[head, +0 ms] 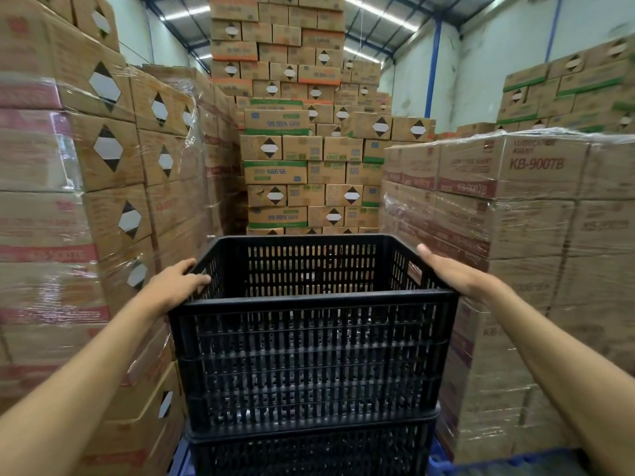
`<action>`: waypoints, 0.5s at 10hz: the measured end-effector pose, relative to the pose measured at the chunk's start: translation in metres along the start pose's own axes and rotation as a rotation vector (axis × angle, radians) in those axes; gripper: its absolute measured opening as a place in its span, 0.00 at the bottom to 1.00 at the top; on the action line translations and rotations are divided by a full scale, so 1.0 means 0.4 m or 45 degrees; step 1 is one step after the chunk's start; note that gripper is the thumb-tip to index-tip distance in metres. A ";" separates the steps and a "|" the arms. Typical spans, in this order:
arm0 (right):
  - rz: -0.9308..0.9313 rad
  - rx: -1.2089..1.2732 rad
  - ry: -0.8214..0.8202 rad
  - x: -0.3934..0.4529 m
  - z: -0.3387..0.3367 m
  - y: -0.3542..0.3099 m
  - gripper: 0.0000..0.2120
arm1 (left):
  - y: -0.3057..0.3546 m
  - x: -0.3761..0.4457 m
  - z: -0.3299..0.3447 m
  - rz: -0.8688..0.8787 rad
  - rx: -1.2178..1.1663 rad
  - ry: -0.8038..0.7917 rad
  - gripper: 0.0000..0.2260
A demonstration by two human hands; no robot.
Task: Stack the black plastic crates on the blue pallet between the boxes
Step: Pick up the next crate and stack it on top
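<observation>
A black slotted plastic crate [309, 359] sits on top of a second black crate [309, 451], which stands on the blue pallet [443, 462]. My left hand [178, 281] grips the top crate's left rim, fingers curled over the edge. Against the crate's right rim rests my right hand [446, 269], fingers stretched out flat along the outside. The top crate is empty and upright. Most of the pallet is hidden under the crates.
Shrink-wrapped stacks of cardboard boxes wall in the crates closely on the left [86, 201] and right [536, 218]. Taller box stacks [302, 166] rise behind. Only a narrow gap lies on each side of the crates.
</observation>
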State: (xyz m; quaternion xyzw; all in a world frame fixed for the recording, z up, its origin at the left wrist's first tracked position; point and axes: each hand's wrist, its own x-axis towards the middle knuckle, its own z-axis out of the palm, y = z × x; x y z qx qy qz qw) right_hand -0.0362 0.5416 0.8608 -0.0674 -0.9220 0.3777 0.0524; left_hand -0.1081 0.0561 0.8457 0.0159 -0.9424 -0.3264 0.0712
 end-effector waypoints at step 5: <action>0.132 0.997 0.240 -0.175 0.261 0.255 0.43 | -0.174 -0.236 0.193 -0.184 -1.147 0.096 0.32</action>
